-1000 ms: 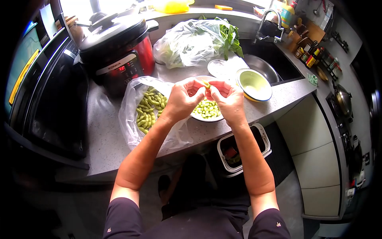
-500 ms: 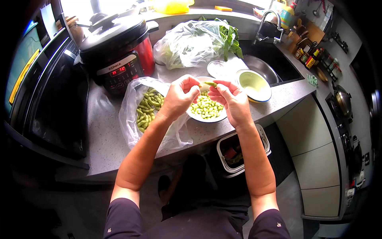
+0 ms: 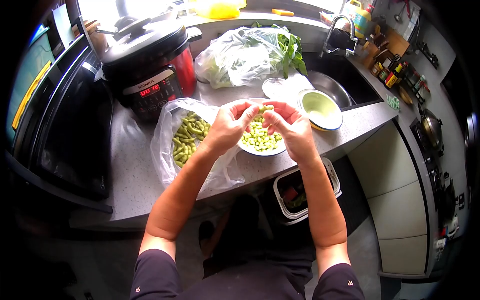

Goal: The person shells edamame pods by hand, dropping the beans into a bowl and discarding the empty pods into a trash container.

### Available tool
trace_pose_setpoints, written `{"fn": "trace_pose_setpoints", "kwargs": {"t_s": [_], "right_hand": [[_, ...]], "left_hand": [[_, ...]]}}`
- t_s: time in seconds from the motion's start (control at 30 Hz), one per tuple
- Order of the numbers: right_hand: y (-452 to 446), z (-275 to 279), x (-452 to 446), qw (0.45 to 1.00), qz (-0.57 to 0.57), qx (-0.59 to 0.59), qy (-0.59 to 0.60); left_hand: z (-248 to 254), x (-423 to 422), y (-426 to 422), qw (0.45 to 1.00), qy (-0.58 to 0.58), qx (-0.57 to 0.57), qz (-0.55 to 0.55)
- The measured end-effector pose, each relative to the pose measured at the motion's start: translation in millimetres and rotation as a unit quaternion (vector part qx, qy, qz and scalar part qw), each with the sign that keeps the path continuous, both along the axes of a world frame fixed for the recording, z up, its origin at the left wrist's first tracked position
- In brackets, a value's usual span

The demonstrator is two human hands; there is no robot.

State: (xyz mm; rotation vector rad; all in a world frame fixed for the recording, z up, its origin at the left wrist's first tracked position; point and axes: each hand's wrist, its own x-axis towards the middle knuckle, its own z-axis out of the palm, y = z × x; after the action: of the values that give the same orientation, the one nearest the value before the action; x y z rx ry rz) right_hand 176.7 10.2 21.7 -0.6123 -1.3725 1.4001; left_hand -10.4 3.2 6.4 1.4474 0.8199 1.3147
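Above a white bowl [image 3: 265, 153] on the counter [image 3: 132, 185]: left hand [image 3: 226, 125] and right hand [image 3: 296, 132] both grasp one green edamame pod [image 3: 267, 108], pinched between thumbs and fingertips. Shelled beans [image 3: 261, 138] lie in the bowl. Just left of it, an open clear plastic bag [image 3: 164, 131] contains whole pods [image 3: 186, 144]. Near the bowl's right side: pale green bowl [image 3: 320, 107]. Rear left: red-and-black KONKA cooker [image 3: 186, 75]. Below the counter edge: white-rimmed bin [image 3: 278, 194], uncovered.

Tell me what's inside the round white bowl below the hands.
Pale-green shelled beans lie inside the bowl. The left hand and right hand cover parts of it; what lies there is hidden.
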Motion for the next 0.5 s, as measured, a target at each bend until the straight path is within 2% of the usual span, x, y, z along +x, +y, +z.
{"fn": "trace_pose_setpoints", "kwargs": {"t_s": [0.23,0.33,0.5], "right_hand": [[1.9,-8.9,-15.5,0.996,-0.073,0.048,-0.002],[1.1,-10.3,-18.6,0.995,-0.086,0.051,0.017],[2.1,-10.9,-18.7,0.99,-0.118,0.071,-0.011]], "left_hand": [[-3.2,6.0,-0.6,1.0,-0.002,0.012,0.017],[-6.0,9.2,-0.1,0.997,0.023,0.059,0.035],[-4.3,9.0,-2.7,0.994,0.076,0.048,0.059]]}}
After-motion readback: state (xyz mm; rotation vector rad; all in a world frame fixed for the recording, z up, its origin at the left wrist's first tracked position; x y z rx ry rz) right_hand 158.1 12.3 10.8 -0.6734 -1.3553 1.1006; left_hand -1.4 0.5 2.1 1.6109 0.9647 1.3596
